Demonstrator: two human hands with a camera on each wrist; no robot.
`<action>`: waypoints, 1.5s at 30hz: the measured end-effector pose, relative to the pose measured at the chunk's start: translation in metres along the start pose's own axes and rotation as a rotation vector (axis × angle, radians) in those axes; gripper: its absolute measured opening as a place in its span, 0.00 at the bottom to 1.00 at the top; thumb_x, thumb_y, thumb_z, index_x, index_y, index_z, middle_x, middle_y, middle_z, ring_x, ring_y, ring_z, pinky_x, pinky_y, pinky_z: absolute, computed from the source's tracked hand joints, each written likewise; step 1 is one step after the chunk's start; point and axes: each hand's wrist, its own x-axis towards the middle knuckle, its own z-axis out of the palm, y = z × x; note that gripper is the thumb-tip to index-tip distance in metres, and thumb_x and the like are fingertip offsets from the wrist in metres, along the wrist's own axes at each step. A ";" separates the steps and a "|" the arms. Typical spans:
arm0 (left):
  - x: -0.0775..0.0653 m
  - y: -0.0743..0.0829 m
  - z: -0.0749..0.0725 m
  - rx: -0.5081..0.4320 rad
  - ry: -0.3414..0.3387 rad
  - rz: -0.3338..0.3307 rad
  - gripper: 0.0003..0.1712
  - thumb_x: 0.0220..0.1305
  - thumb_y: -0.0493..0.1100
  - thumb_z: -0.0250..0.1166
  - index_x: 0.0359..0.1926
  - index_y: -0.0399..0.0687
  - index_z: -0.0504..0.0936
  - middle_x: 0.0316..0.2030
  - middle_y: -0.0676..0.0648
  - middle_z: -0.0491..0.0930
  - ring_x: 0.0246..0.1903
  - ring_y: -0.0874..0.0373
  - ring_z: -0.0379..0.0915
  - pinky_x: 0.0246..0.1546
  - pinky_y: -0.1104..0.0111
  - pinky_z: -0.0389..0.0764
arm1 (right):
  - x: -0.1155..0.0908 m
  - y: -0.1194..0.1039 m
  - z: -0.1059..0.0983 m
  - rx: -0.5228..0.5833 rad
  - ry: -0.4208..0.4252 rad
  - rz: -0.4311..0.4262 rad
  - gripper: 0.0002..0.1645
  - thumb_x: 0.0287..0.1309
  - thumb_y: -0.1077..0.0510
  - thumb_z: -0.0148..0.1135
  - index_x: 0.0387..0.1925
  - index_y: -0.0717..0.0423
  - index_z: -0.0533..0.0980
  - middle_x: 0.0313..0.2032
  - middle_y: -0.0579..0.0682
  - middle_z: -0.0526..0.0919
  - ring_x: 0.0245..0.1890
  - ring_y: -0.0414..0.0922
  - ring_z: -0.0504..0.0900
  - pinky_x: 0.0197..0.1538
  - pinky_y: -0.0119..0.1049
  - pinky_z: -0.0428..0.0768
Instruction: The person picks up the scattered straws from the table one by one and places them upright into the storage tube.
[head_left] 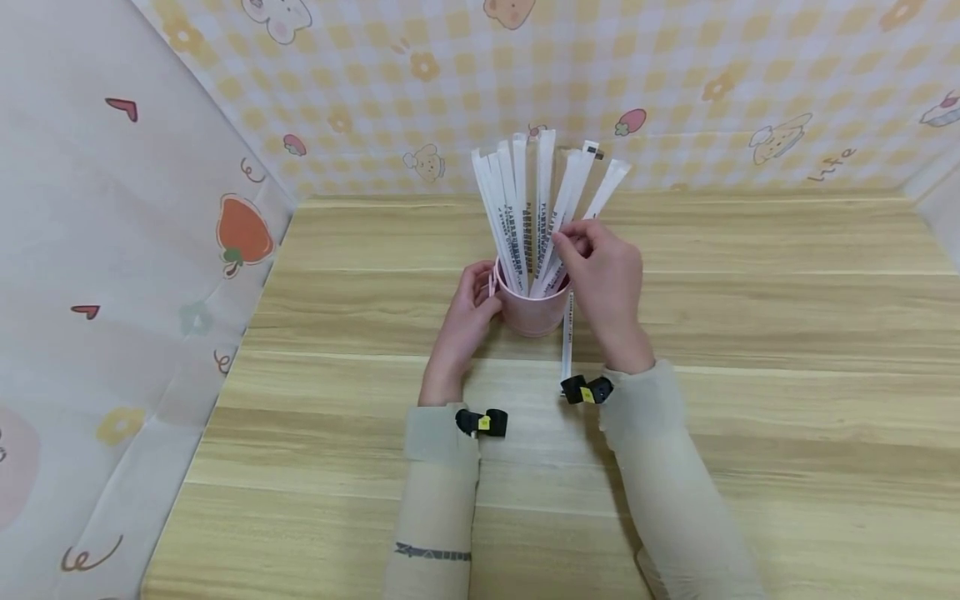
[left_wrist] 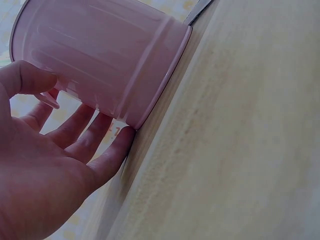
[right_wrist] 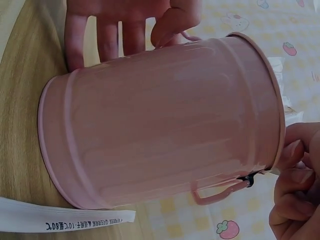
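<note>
A pink metal bucket (head_left: 532, 317) stands upright on the wooden table, filled with several straws (head_left: 517, 208) in white printed paper wrappers that fan out above its rim. My left hand (head_left: 465, 321) holds the bucket at its left side; in the left wrist view the thumb lies by the small side handle (left_wrist: 47, 100), the fingers against the wall. Thumb and fingers of my right hand (head_left: 607, 275) pinch one wrapped straw just above the right of the rim. Another wrapped straw (right_wrist: 60, 220) lies on the table beside the bucket's base, partly hidden by the right wrist in the head view.
The wood-grain table (head_left: 337, 333) reaches back to a yellow checked cloth (head_left: 450, 100) with cartoon prints. A white printed cloth (head_left: 135, 250) hangs along the left edge. Black wrist cameras (head_left: 483, 422) sit on both sleeves.
</note>
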 end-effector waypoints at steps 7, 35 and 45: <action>0.000 0.000 0.001 0.009 0.002 0.002 0.29 0.54 0.31 0.52 0.57 0.55 0.62 0.57 0.54 0.65 0.56 0.64 0.60 0.55 0.72 0.65 | 0.000 0.000 -0.001 0.056 0.000 -0.014 0.15 0.54 0.50 0.58 0.34 0.58 0.76 0.19 0.47 0.74 0.16 0.39 0.68 0.18 0.26 0.66; 0.000 0.001 0.000 0.002 -0.002 -0.025 0.30 0.55 0.32 0.52 0.59 0.56 0.62 0.58 0.55 0.63 0.57 0.64 0.59 0.55 0.71 0.66 | 0.010 0.055 -0.017 -0.005 -0.063 0.279 0.23 0.58 0.43 0.47 0.23 0.57 0.77 0.19 0.50 0.74 0.19 0.44 0.66 0.20 0.33 0.63; 0.000 0.001 0.001 0.003 -0.003 -0.024 0.29 0.54 0.31 0.52 0.57 0.57 0.63 0.58 0.54 0.64 0.57 0.64 0.59 0.55 0.71 0.66 | 0.003 0.071 -0.004 -0.263 -0.672 0.321 0.21 0.58 0.44 0.48 0.32 0.59 0.76 0.26 0.53 0.76 0.27 0.49 0.72 0.28 0.38 0.71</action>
